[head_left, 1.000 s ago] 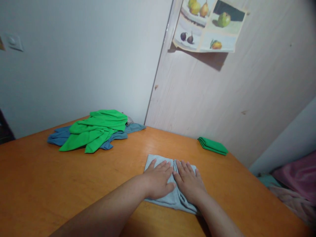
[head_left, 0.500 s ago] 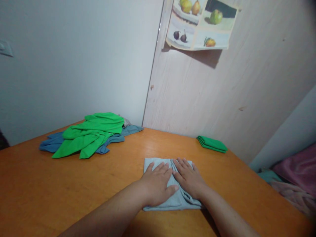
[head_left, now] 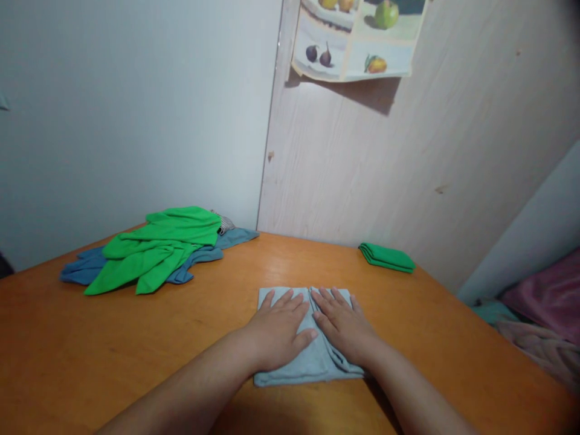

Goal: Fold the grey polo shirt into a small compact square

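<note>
A light grey-blue garment, folded into a rough rectangle, lies on the wooden table in front of me. My left hand rests flat on its left half, fingers spread and pointing away from me. On the right half my right hand lies flat too, its fingertips close to the left hand's. Between the hands runs a seam where folded edges meet, with loose creases under the right palm. Parts of the cloth are hidden beneath both hands.
A loose pile of bright green cloth and blue cloth sits at the table's back left. A folded dark green cloth lies near the back right edge. Walls stand behind the table; pink fabric lies beyond its right side.
The view has shifted slightly, so most things appear a little further left. Both hands stay flat on the grey-blue garment, with little visible movement over it.
</note>
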Motion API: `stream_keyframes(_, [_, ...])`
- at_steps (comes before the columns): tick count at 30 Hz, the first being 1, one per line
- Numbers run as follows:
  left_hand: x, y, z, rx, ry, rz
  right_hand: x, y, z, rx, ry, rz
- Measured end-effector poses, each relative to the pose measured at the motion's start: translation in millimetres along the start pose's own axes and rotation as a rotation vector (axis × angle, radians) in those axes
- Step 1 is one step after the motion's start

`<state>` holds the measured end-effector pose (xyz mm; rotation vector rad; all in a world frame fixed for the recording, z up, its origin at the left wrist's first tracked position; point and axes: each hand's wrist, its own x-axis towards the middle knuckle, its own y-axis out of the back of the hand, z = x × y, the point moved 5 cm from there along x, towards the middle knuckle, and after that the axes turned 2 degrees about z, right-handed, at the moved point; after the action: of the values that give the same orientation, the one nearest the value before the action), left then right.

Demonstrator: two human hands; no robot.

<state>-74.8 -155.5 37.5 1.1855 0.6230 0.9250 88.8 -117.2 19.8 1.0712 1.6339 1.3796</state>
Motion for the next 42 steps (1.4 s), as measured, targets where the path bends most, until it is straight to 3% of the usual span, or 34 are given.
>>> stream_keyframes(9, [1.9,-4.4,-2.1,0.033,-0.008,-0.055,-1.8,6.1,3.4,0.108,0.032,0.011])
stream_keyframes(15, [0.8,-1.1,-0.1,0.025,-0.028,-0.070,-21.1,7.4,11.9,0.196,0.038,0.028])
stream_keyframes(23, [2.3,-5.6,-3.4,0.023,-0.047,-0.083,-53.0,4.6,-3.9,0.032,-0.039,0.010])
stream_keyframes(33, [2.1,-6.3,-3.4,-0.001,-0.041,-0.091,-54.5,0.1,-9.6,-0.071,-0.049,0.077])
stream_keyframes(39, [2.6,-0.4,-2.6,-0.013,-0.046,-0.095,-52.3,2.1,-2.3,0.031,-0.061,0.050])
stream_keyframes(42, [7.3,5.6,-9.0,-0.045,-0.059,-0.017,-53.9,6.0,-1.2,0.126,-0.080,0.104])
